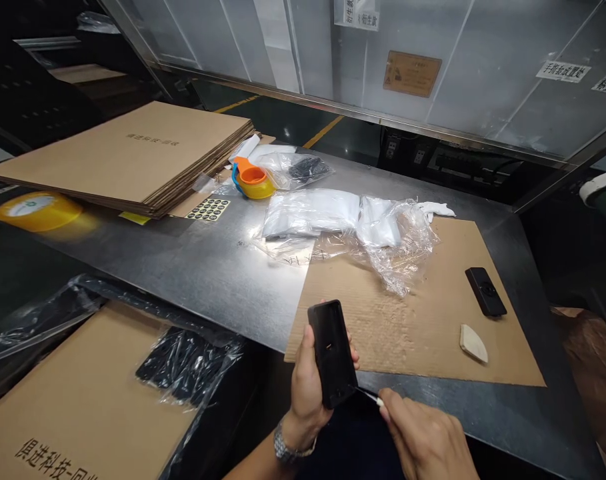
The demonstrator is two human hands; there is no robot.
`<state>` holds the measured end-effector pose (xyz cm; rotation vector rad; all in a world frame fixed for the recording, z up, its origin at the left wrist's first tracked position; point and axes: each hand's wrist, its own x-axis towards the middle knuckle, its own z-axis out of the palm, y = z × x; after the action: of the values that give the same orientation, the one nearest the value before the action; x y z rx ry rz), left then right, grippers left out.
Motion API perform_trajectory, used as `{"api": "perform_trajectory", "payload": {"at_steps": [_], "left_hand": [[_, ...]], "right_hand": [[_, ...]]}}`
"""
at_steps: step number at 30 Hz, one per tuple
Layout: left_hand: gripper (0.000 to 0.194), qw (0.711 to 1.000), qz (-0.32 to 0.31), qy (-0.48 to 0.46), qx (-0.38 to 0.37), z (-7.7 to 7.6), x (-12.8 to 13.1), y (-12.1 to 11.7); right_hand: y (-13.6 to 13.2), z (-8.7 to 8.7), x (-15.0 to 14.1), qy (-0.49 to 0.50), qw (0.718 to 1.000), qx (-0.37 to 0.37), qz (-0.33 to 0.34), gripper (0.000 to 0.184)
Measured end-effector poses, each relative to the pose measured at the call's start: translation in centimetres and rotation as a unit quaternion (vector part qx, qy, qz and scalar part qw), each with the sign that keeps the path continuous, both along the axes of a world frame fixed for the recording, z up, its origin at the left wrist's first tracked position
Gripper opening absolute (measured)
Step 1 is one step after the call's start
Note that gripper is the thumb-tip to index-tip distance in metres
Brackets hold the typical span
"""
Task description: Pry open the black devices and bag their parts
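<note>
My left hand [305, 390] is wrapped round a black rectangular plastic case [331, 347], held tilted with its recessed face toward me. A small bright spot shows inside the recess. In my right hand [425, 430] is a thin pointed tool [370, 395] with a pale grip, pinched between thumb and fingers. Its slim tip meets the lower right edge of the case; whether it is a blade or tweezers I cannot tell. Another black case [485, 292] lies on the cardboard sheet [433, 347] to the right, near a cream wedge-shaped piece [473, 343].
On the metal table [233, 273] lie plastic bags with white pouches [313, 212], an orange tape dispenser [253, 179], a sticker sheet [209, 209], stacked flat cardboard [133, 153] and a yellow tape roll [37, 211]. A lined carton [83, 387] with bagged black parts [183, 363] stands lower left.
</note>
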<state>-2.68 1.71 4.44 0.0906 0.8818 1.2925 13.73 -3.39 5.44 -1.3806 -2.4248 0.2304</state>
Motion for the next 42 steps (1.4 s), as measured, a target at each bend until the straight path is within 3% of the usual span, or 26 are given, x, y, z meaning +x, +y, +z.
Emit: {"api": "perform_trajectory", "payload": {"at_steps": [8, 11, 13, 14, 16, 17, 18, 21, 24, 26, 30, 38, 40, 42], "left_hand": [[0.050, 0.998, 0.005, 0.052, 0.022, -0.1, 0.1, -0.3], [0.057, 0.990, 0.032, 0.103, 0.094, -0.5, 0.2, -0.8], [0.060, 0.983, 0.035, 0.116, 0.136, -0.7, 0.2, -1.0], [0.061, 0.982, 0.034, 0.113, 0.150, -0.8, 0.2, -1.0], [0.061, 0.983, 0.033, 0.088, 0.160, -0.8, 0.2, -0.8], [0.060, 0.985, 0.033, 0.067, 0.157, -0.7, 0.2, -0.5], [0.058, 0.987, 0.034, 0.046, 0.148, -0.6, 0.3, -0.3], [0.049, 0.994, 0.029, -0.003, 0.105, -0.5, 0.4, 0.5], [0.044, 0.998, 0.004, -0.027, 0.049, -0.5, 0.4, 0.9], [0.045, 0.999, -0.005, -0.039, 0.008, -0.5, 0.5, 1.0], [0.044, 0.995, -0.019, -0.075, -0.065, -0.7, 0.9, 1.1], [0.044, 0.984, -0.085, -0.083, -0.136, -1.5, 1.7, 1.0], [0.046, 0.977, -0.124, -0.083, -0.155, -1.8, 1.9, 0.8], [0.048, 0.967, -0.159, -0.092, -0.174, -2.1, 2.2, 0.5]], "right_hand": [[-0.3, -1.2, -0.6, -0.007, 0.998, -0.049, -0.045, 0.037], [0.1, -1.5, -0.6, 0.051, 0.983, -0.170, -0.050, 0.037], [0.4, -1.6, -0.6, 0.140, 0.933, -0.327, -0.053, 0.038], [0.5, -1.6, -0.6, 0.194, 0.884, -0.422, -0.052, 0.039], [0.6, -1.7, -0.7, 0.297, 0.756, -0.582, -0.032, 0.043], [0.6, -1.7, -0.8, 0.338, 0.699, -0.630, -0.012, 0.044], [0.6, -1.8, -0.9, 0.372, 0.659, -0.654, 0.011, 0.044], [0.5, -2.0, -1.0, 0.442, 0.618, -0.648, 0.043, 0.041], [0.7, -2.3, -0.7, 0.499, 0.597, -0.628, 0.013, 0.043], [1.0, -2.4, -0.5, 0.515, 0.618, -0.594, -0.010, 0.045], [1.4, -2.2, -0.3, 0.491, 0.710, -0.496, -0.089, 0.042], [2.6, -1.7, 0.5, 0.329, 0.867, -0.316, -0.201, 0.033], [3.0, -1.5, 0.6, 0.295, 0.897, -0.274, -0.185, 0.030], [3.1, -1.2, 0.4, 0.258, 0.928, -0.248, -0.108, 0.030]]}}
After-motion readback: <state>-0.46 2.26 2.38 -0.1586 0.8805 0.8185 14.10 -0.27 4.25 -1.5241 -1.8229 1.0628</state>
